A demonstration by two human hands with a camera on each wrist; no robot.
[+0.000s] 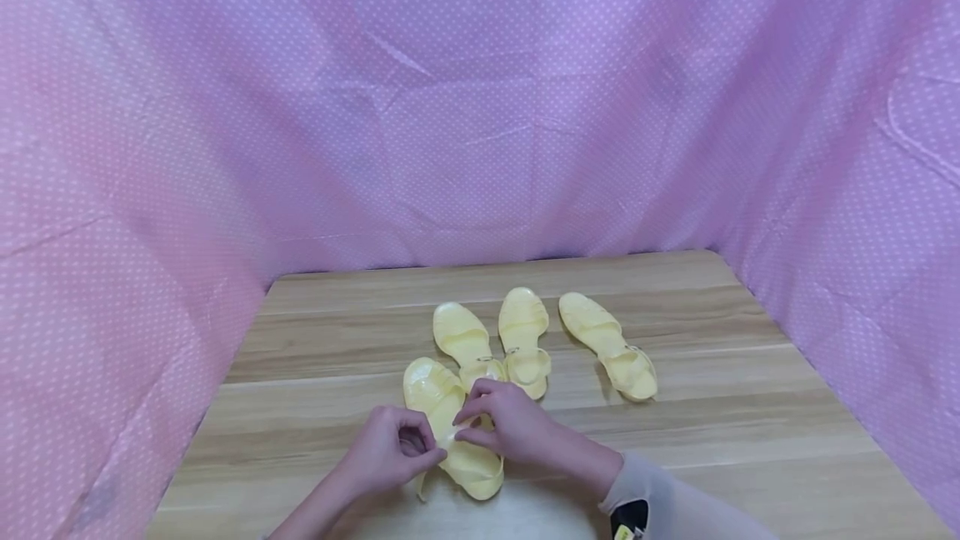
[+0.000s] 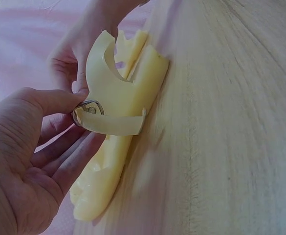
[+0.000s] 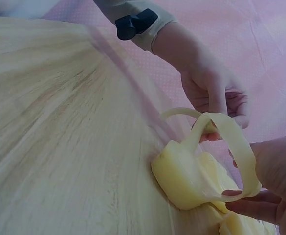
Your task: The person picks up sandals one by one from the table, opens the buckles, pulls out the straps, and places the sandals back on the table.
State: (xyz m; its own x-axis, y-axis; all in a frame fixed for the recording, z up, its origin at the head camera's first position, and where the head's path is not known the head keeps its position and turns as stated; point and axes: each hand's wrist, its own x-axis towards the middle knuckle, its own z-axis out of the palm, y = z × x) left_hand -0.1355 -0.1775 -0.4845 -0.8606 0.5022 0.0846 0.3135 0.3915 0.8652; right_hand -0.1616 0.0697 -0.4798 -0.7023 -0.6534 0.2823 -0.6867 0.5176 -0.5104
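Note:
A pale yellow jelly sandal (image 1: 427,386) lies on the wooden table in front of me, toe pointing away. My left hand (image 1: 390,448) is at its left side and pinches the metal buckle (image 2: 91,107) between thumb and fingers. From the buckle a short strap end (image 2: 121,126) sticks out. On the sandal's other side, my right hand (image 1: 510,423) holds the ankle strap (image 3: 240,152), its fingers curled at the band. The strap stands up in a loop above the heel (image 3: 174,176). Both hands' fingertips are close together over the sandal.
Behind it lie two more yellow sandals, one (image 1: 459,332) nearly touching the worked one and another (image 1: 522,319) beside that. A third sandal (image 1: 591,323) lies apart to the right. Pink dotted cloth (image 1: 480,148) surrounds the wooden table (image 1: 315,340).

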